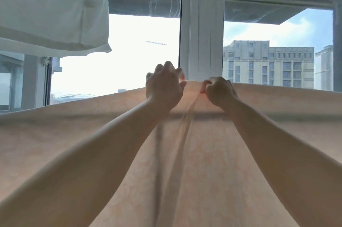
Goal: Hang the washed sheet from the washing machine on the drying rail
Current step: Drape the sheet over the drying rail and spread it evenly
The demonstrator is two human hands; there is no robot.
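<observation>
A pale peach sheet (pixel 203 162) with a faint pattern fills the lower half of the view, draped across a horizontal rail whose shadow shows through the cloth. Its top edge runs from left to right in front of the window. Both my arms reach up to that edge. My left hand (pixel 163 86) hovers at the top fold with fingers curled and slightly apart, thumb touching the cloth. My right hand (pixel 219 90) is closed, pinching the sheet's top edge. A bunched pleat runs down between my arms.
A white cloth (pixel 53 8) hangs at the upper left, above the sheet. Behind stands a white-framed window (pixel 199 28) with a central post. Buildings (pixel 268 65) and sky show outside.
</observation>
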